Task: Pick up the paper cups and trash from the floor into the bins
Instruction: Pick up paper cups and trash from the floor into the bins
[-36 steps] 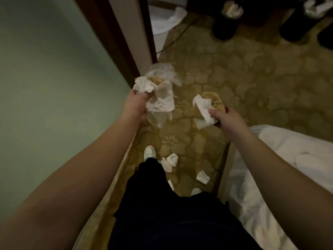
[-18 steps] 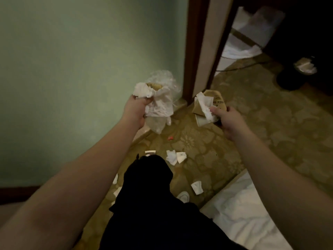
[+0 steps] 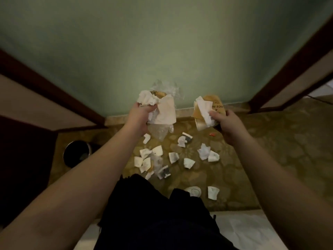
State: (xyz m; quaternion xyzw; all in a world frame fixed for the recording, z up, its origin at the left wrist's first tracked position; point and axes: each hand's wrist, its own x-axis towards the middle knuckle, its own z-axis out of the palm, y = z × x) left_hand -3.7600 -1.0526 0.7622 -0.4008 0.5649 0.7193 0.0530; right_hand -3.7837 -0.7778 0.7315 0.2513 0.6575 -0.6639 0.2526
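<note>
Still, both hands grip trash (image 3: 162, 110) (cups (image 3: 173, 157) scattered)

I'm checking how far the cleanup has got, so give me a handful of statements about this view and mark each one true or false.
1. Both hands hold trash. True: the left hand grips tissue and clear plastic, the right hand grips a brown paper cup with tissue.
2. The carpet is already free of litter. False: crumpled cups and tissues lie scattered on it.
3. A dark round bin stands to the person's left. True.
4. The right hand is over the bin. False: the bin is far off on the left side.
5. The wall ahead is bright red. False: it is pale green.
</note>
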